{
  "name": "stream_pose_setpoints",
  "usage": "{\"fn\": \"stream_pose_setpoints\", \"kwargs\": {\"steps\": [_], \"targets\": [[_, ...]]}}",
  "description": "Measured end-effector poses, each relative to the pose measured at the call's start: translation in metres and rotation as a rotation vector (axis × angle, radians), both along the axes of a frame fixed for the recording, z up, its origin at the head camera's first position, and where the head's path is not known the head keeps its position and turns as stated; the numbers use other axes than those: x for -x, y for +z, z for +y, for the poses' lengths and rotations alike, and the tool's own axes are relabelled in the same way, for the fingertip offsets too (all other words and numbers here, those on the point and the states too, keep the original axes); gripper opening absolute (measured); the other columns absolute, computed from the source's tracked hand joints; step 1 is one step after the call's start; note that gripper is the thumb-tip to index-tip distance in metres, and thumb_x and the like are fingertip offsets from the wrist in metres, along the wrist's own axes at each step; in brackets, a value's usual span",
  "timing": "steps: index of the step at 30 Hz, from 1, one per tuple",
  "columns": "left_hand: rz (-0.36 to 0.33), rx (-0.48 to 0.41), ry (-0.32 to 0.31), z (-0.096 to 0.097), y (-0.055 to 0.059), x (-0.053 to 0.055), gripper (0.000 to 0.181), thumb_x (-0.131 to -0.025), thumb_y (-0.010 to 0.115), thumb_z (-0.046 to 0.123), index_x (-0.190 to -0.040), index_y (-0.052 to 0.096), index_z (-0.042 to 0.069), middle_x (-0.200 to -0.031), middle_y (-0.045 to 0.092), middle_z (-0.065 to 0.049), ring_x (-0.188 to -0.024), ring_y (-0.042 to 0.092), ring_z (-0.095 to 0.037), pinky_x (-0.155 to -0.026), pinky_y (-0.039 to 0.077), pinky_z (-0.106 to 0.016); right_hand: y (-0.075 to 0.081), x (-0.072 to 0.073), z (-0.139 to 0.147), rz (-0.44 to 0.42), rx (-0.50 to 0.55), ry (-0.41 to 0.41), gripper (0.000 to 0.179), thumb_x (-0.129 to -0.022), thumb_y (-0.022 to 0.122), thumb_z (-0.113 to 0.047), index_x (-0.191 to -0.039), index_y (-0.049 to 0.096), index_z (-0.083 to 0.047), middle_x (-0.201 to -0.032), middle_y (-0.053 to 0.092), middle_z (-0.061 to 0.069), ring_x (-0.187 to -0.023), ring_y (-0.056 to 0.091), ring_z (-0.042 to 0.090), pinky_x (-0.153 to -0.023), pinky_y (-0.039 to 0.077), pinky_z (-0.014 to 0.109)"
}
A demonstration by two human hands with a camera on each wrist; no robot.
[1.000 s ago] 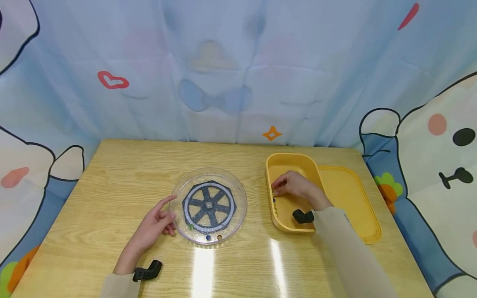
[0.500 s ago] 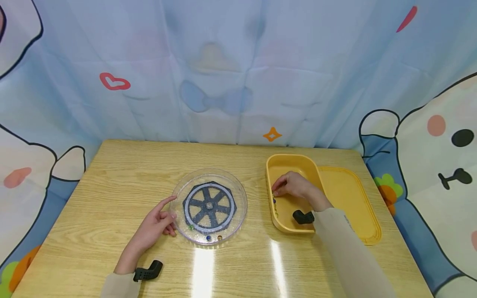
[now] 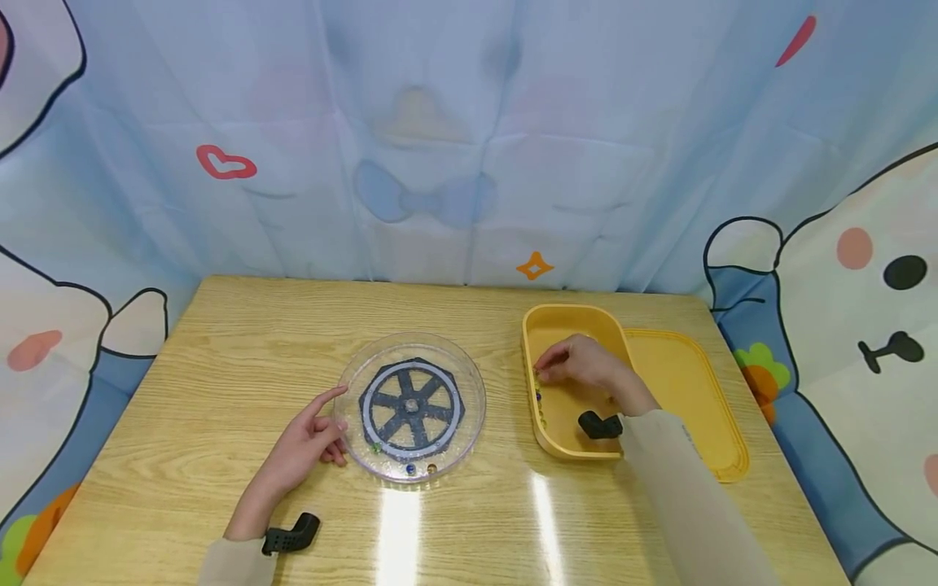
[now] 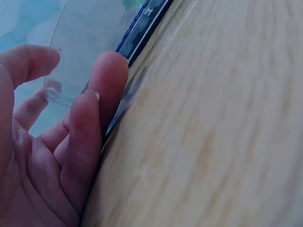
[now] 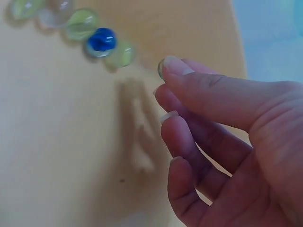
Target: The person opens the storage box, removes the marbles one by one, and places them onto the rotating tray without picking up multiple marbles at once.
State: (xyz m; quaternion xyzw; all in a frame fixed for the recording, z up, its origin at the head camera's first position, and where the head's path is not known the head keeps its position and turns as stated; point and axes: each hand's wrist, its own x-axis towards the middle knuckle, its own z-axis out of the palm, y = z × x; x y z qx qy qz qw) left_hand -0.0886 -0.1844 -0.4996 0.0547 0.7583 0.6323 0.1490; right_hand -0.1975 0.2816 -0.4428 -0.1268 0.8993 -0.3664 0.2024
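Observation:
My left hand point(image 3: 304, 443) touches the left rim of a round clear plastic dish point(image 3: 471, 358), its index finger stretched along the edge and several lower fingers loosely bent near the table. A dark spoked wheel shape point(image 3: 412, 404) shows in or beneath the dish. Near its front rim lie a green marble point(image 3: 376, 447), a blue marble point(image 3: 410, 469) and an amber marble point(image 3: 431, 468). Inside the yellow box point(image 3: 579, 316), my right hand point(image 3: 582, 364) pinches a small glass marble point(image 5: 161, 69) between thumb and index finger, mostly hidden by the thumb.
Several marbles line the box's left wall, among them a blue marble point(image 5: 101, 41) and a yellow-green marble point(image 5: 83, 22). A flat yellow lid point(image 3: 692, 391) lies right of the box. The wooden table point(image 3: 256, 342) ends at a printed curtain point(image 3: 440, 220).
The right hand has shifted very slightly up and right inside the box. My left hand and the dish look unmoved.

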Motion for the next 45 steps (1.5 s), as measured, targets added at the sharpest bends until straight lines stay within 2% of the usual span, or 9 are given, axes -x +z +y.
{"fn": "stream_pose_setpoints", "kwargs": {"steps": [6,15,20,28,35,40,45], "targets": [[0.005,0.009,0.000,-0.001,-0.001,-0.001,0.054,-0.104,0.054,0.012,-0.154,0.035,0.016,-0.077,0.065,-0.016,-0.064,0.067,-0.026,-0.061,0.054,-0.031,0.017,-0.006,-0.004,0.005,0.061,-0.071,0.014,-0.093,0.069,-0.007,-0.106,0.075,-0.002,-0.100,0.074,0.006,-0.092,0.066,0.020,-0.083,0.051,0.034],[0.003,0.006,-0.003,-0.002,-0.003,0.000,0.054,-0.104,0.054,0.014,-0.154,0.035,0.018,-0.078,0.065,-0.016,-0.065,0.067,-0.028,-0.062,0.054,-0.032,0.038,-0.017,-0.027,0.206,0.074,-0.080,0.016,-0.090,0.076,-0.018,-0.104,0.077,-0.010,-0.100,0.074,0.001,-0.091,0.064,0.020,-0.080,0.050,0.037],[0.008,-0.004,-0.009,-0.002,-0.002,0.001,0.055,-0.103,0.054,0.013,-0.154,0.034,0.018,-0.079,0.065,-0.016,-0.065,0.067,-0.028,-0.061,0.054,-0.032,0.044,-0.028,-0.049,0.255,0.090,-0.043,0.012,-0.091,0.075,-0.017,-0.102,0.077,-0.011,-0.097,0.073,-0.002,-0.087,0.063,0.018,-0.076,0.051,0.036],[0.005,0.001,-0.004,0.000,0.000,0.000,0.055,-0.103,0.055,0.013,-0.154,0.035,0.017,-0.078,0.065,-0.015,-0.064,0.067,-0.027,-0.061,0.054,-0.031,0.038,-0.048,-0.092,0.271,0.127,-0.003,0.008,-0.091,0.075,-0.013,-0.098,0.077,-0.013,-0.094,0.072,-0.005,-0.082,0.060,0.015,-0.069,0.051,0.032],[0.003,0.010,-0.003,-0.001,0.000,-0.001,0.055,-0.103,0.054,0.013,-0.154,0.034,0.016,-0.077,0.065,-0.015,-0.064,0.067,-0.027,-0.061,0.054,-0.031,0.027,-0.063,-0.126,0.272,0.189,0.035,0.008,-0.089,0.076,-0.013,-0.097,0.078,-0.012,-0.089,0.071,-0.007,-0.078,0.060,0.011,-0.065,0.050,0.029],[0.013,0.009,0.000,-0.001,0.000,0.000,0.054,-0.103,0.054,0.013,-0.154,0.035,0.019,-0.078,0.065,-0.016,-0.065,0.067,-0.028,-0.061,0.053,-0.031,0.021,-0.068,-0.141,0.279,0.213,0.076,0.011,-0.088,0.077,-0.014,-0.098,0.078,-0.010,-0.085,0.070,-0.008,-0.074,0.060,0.009,-0.063,0.051,0.028],[0.015,0.004,-0.008,-0.001,-0.001,0.000,0.054,-0.104,0.054,0.014,-0.154,0.035,0.017,-0.078,0.065,-0.016,-0.065,0.067,-0.028,-0.061,0.053,-0.031,0.016,-0.071,-0.146,0.246,0.234,0.088,0.013,-0.089,0.077,-0.015,-0.100,0.077,-0.009,-0.084,0.068,-0.008,-0.074,0.059,0.010,-0.062,0.050,0.028]]}}
